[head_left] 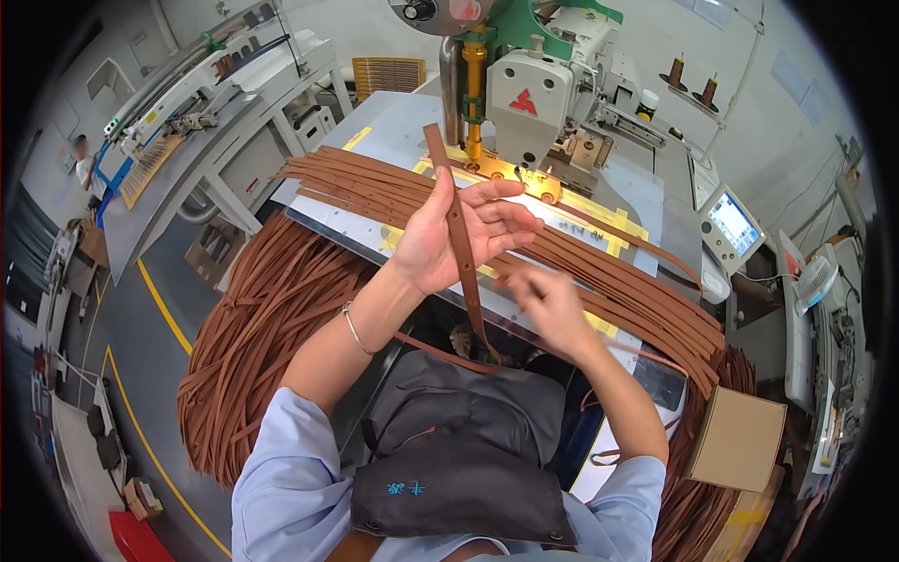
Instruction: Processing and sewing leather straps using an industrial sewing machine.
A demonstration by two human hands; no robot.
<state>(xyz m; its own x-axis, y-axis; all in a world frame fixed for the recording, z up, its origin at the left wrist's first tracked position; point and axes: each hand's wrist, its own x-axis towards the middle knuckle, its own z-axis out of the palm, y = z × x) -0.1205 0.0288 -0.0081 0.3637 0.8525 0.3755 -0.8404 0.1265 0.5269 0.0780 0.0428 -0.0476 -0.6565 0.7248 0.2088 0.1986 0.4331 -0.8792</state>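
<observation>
Across the palm of my left hand (pixel 431 244) lies a brown leather strap (pixel 459 229) with a row of small holes. My thumb crooks against it while the other fingers stretch out to the right. The strap's upper end sticks up above the hand, and its lower end hangs toward my apron. Just to the right, my right hand (pixel 548 304) is smeared by motion, fingers partly curled; whether it holds anything is unclear. Behind both hands, several brown straps (pixel 361 178) lie side by side on the machine table. More straps (pixel 646 314) continue to the right.
A sewing machine head (pixel 529 98) stands behind the straps, its lamp lighting a yellow plate (pixel 543 185). Large strap bundles hang at the left (pixel 253 365) and right. A control screen (pixel 732 225) and a cardboard box (pixel 738 438) are on the right. My apron (pixel 459 440) is close below.
</observation>
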